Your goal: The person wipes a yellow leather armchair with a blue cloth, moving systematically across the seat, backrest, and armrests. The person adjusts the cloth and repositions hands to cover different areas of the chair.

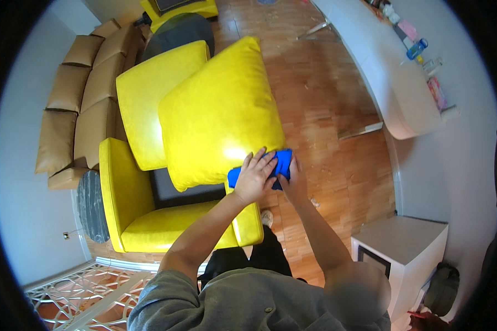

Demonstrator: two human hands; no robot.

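Observation:
A blue cloth (pixel 283 160) lies folded against the near right corner of a large yellow cushion (pixel 223 107). My left hand (pixel 254 176) presses flat on the cloth, its fingers spread over it. At the cloth's right edge, my right hand (pixel 295 180) grips it between thumb and fingers. The plump cushion rests tilted over a yellow armchair (pixel 170 227) and partly covers a flatter yellow seat cushion (pixel 141 111). A dark seat base (pixel 182 190) shows between the chair's arms.
Along the left wall stands a tan sofa (pixel 95 87), with a round marbled side table (pixel 93 207) near it. A white counter (pixel 385 78) holding small items runs along the right. A white cabinet (pixel 401 240) stands at lower right. A white lattice panel (pixel 95 293) is at lower left.

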